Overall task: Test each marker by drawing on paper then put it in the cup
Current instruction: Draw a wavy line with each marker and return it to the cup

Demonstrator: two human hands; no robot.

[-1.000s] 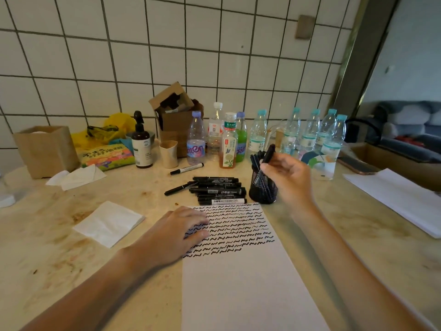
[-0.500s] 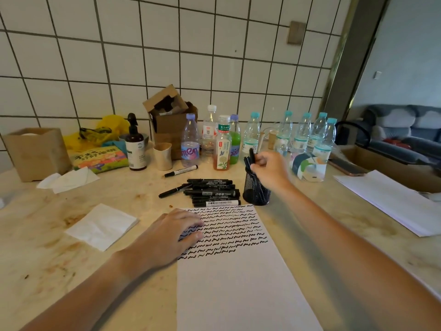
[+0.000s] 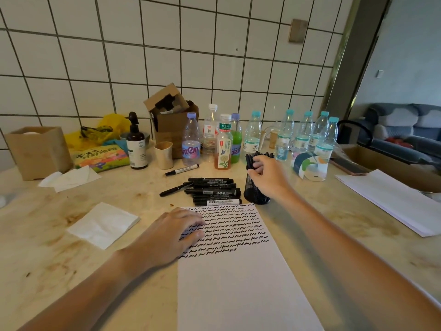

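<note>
White paper [image 3: 229, 271]: our left hand [image 3: 167, 237] lies flat on its left edge. Beyond it wait untested markers [image 3: 214, 192]. Right of those, our right hand [image 3: 267, 175] curls over markers in the mesh cup [image 3: 255, 194]; snagging could tip it.

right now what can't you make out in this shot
- Head view: whether the right hand grips a marker or has let go; its curled fingers cover the markers in the mesh cup.
- How many markers the cup holds: hand and dark mesh hide them.
- The squiggles under the left hand, which rests on the paper.
- Small print on the marker pile: too small.
</note>
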